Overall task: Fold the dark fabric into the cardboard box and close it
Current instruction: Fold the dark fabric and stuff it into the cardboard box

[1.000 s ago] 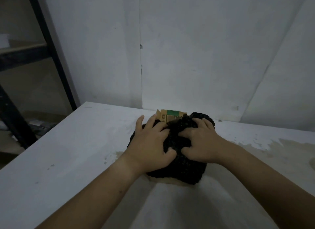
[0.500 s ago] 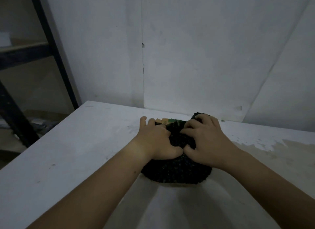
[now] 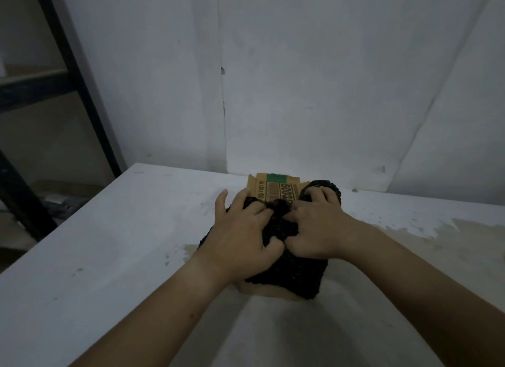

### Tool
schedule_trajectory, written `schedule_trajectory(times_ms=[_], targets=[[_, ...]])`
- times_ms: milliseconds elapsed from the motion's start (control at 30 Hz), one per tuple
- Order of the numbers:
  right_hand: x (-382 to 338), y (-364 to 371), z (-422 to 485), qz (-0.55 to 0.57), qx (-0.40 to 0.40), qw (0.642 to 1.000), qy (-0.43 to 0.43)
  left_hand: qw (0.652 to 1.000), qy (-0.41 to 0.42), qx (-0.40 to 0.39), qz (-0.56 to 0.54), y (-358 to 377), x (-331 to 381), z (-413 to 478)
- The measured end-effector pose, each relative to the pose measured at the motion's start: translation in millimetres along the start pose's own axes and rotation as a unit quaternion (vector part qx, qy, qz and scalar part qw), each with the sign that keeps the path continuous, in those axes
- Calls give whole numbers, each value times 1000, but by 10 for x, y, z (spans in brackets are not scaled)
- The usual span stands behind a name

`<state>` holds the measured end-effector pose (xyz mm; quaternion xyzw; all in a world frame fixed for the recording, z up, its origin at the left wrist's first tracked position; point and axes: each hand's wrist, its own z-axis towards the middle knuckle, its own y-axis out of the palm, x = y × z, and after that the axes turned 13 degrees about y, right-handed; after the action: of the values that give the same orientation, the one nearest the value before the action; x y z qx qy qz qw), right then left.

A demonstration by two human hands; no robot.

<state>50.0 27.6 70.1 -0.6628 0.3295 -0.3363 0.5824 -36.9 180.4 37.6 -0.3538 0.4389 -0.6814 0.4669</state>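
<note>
Evidently both hands are bunching the dark fabric (image 3: 289, 273) down into the cardboard box (image 3: 262, 292), which sits on the tabletop (image 3: 109, 243) near the wall. The left hand (image 3: 240, 230) and right hand (image 3: 317, 230) lie side by side on the pile, fingers curled into the cloth, thumbs pinching a fold between them, likely to squeeze it below the rim. The printed flap (image 3: 273, 186) stands upright behind them, not yet closed, and fabric bulges over the far right corner.
</note>
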Motion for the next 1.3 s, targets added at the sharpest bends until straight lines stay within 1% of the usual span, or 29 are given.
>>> schedule_trajectory(times_ms=[100, 167, 233, 267, 300, 367, 433, 467, 500, 567, 600, 633, 700, 867, 1000, 1067, 1167, 1233, 1300], targets=[[68, 100, -86, 46, 78, 996, -22, 998, -21, -57, -10, -52, -28, 79], [141, 155, -146, 115, 168, 979, -24, 993, -39, -108, -21, -91, -53, 164], [221, 198, -203, 163, 250, 954, 5, 986, -54, -154, -26, -110, -70, 227], [263, 206, -227, 179, 265, 947, 36, 985, -57, -162, -26, -110, -73, 229], [305, 215, -239, 193, 257, 944, 74, 985, -57, -159, -26, -99, -72, 213], [392, 234, -231, 207, 195, 950, 132, 989, -50, -133, -27, -68, -56, 159], [454, 266, -207, 240, 148, 951, 127, 993, -44, -105, -29, -33, -37, 113], [449, 268, -215, 261, 149, 947, 110, 994, -44, -96, -32, -22, -34, 107], [426, 263, -230, 268, 170, 944, 91, 994, -44, -90, -36, -17, -33, 107], [377, 251, -264, 230, 236, 943, 50, 996, -42, -75, -40, -7, -40, 108], [352, 250, -276, 204, 256, 944, 29, 996, -39, -68, -42, -1, -41, 102], [326, 248, -278, 182, 260, 948, 8, 996, -38, -63, -44, 7, -42, 94], [288, 227, -272, 143, 239, 960, -13, 997, -37, -56, -47, 22, -39, 84], [188, 72, -210, 34, 150, 988, 5, 998, -37, -41, -39, 44, -39, 81], [49, -33, -57, -19, 66, 997, 39, 998, -38, -30, -42, 57, -40, 71], [-17, -34, 29, -54, 39, 996, 56, 998, -42, -28, -47, 54, -40, 72], [-85, -27, 120, -89, 35, 992, 79, 996, -40, -29, -69, 59, -53, 64], [-131, -7, 134, -101, 59, 989, 91, 997, -37, -33, -65, 60, -55, 62], [-163, 19, 122, -89, 94, 987, 98, 997, -42, -37, -56, 46, -52, 74]])
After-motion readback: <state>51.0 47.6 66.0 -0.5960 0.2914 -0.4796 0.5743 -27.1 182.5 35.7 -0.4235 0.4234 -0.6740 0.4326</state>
